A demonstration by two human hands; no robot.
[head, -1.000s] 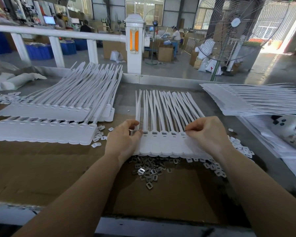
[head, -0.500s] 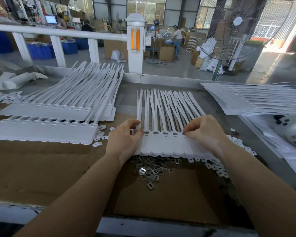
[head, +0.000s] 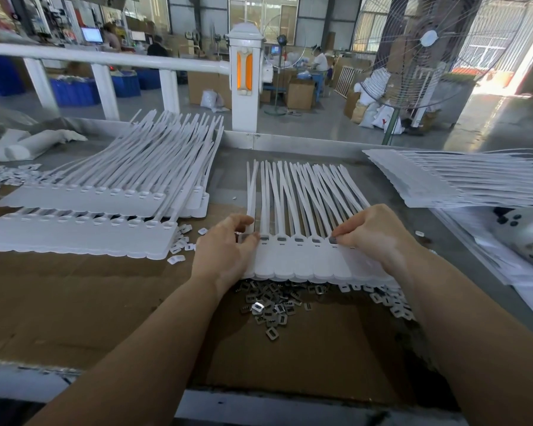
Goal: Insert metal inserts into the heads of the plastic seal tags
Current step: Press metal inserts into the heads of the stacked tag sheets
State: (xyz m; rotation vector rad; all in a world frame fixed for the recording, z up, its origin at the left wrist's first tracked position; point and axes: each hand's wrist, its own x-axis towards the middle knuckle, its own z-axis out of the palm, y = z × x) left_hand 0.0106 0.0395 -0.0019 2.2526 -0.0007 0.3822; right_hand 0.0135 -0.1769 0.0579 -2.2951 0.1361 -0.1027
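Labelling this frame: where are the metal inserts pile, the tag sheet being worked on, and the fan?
metal inserts (head: 270, 309), head view, pile's middle.
tag sheet (head: 302, 259), head view, flat label part.
fan (head: 428, 38), head view, hub.
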